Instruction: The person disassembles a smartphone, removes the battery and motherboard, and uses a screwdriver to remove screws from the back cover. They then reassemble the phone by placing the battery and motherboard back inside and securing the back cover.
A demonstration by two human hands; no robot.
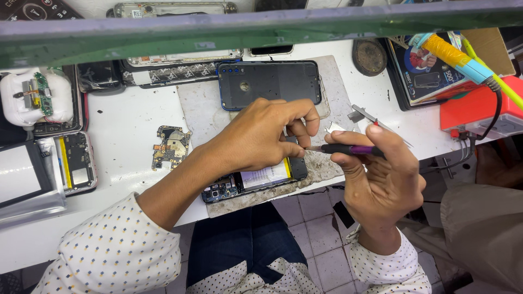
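An opened phone (256, 182) with its battery showing lies on a worn grey mat (196, 111) at the front edge of the white bench. My left hand (261, 136) presses down on the phone, fingers curled over its upper end. My right hand (376, 179) grips a screwdriver (343, 148) with a black and purple handle, its metal tip pointing left at the phone beside my left fingers. A dark blue back cover (269, 81) rests on the mat just beyond my hands.
A loose circuit board (171, 146) lies left of the mat. Another opened phone (76, 163) and a white earbud case (32, 98) sit at the far left. Tweezers (376, 121), a red box (479, 109) with a cable, and a round dark disc (369, 55) are at the right.
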